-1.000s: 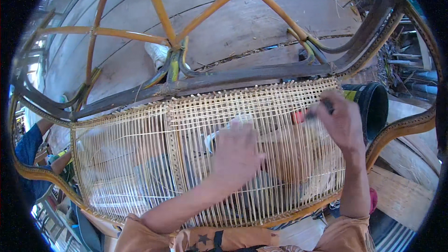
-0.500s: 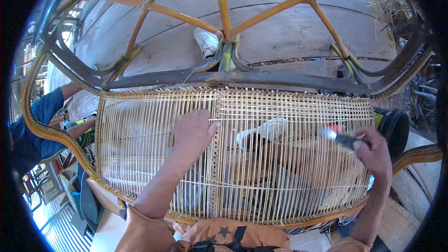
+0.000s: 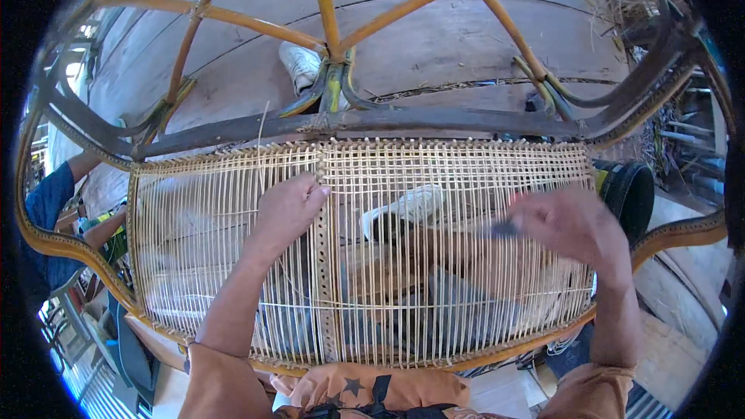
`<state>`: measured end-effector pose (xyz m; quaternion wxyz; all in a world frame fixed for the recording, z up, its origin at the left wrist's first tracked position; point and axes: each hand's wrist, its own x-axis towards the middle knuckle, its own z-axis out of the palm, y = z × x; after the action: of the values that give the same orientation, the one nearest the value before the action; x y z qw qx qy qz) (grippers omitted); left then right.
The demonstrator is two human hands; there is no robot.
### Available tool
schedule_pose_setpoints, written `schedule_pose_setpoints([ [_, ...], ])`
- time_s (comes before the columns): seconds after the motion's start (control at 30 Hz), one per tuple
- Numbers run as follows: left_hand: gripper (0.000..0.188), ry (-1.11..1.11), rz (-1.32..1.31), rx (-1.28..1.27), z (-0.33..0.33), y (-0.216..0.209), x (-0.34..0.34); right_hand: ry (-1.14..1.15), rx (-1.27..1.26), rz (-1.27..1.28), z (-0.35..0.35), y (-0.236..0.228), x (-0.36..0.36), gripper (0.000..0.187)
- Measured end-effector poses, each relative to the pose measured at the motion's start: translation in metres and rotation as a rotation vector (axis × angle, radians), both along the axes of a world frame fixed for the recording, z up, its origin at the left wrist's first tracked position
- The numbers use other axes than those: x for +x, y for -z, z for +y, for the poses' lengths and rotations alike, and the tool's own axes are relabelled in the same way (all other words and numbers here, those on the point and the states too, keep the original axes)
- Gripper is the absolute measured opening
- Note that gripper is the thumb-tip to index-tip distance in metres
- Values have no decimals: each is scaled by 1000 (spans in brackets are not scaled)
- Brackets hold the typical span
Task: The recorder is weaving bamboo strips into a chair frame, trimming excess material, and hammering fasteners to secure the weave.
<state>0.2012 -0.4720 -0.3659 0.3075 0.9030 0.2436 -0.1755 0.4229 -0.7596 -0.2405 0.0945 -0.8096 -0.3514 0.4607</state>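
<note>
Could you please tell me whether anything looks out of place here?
Yes, slightly: near the left hand, a loose strand sticks up across the dark rail, whereas most strands lie within the woven panel. I see no clear damage.

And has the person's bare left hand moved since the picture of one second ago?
Yes, leftward: the bare left hand was right of the tan middle strip with holes, and now is mostly left of it.

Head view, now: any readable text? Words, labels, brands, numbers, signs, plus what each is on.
None readable.
Dark bucket with yellow on its side: any print too small and blurred to read.
Shirt: a star, no legible letters.
</note>
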Motion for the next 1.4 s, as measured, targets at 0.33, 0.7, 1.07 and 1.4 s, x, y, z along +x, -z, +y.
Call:
schedule_pose_setpoints([
  [0.33,33,-20,-20,45,-1,2,-3,-196,163,35,33,19,-28,18],
  [0.7,27,-6,-61,57,-2,2,-10,290,-1,-178,69,20,-59,24],
  [1.07,26,-10,33,9,0,-2,-6,105,213,-114,98,37,-66,20],
  [1.4,33,-22,12,23,0,0,-5,307,349,12,100,54,-65,19],
])
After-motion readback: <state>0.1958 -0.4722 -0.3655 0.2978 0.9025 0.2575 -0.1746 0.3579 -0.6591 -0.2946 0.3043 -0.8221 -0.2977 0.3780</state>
